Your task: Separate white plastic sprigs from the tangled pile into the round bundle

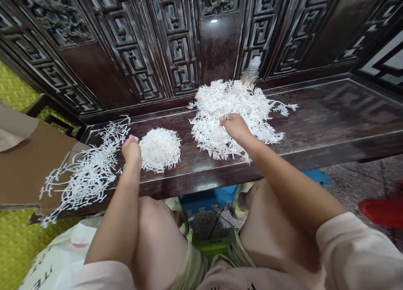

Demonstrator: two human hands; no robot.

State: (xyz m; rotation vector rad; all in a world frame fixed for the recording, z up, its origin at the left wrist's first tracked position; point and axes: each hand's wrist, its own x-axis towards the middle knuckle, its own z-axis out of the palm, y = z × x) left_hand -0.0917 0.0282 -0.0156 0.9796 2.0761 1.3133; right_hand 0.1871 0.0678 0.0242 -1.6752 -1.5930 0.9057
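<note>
My right hand (234,126) rests on a big heap of white plastic branching frames (233,109) on the dark wooden bench (330,122); its fingers are curled into the heap, pinching some of it. My left hand (131,149) hovers closed between a small round pile of tiny white pieces (160,149) on its right and a spread of bare white stems (91,172) on its left. What the left fingers hold, if anything, is hidden.
A clear plastic bottle (251,74) stands behind the big heap against the carved wooden back. Brown cardboard (25,164) lies at the bench's left end under the stems. A white bag (53,260) sits by my left knee; a red object (382,212) lies on the floor right.
</note>
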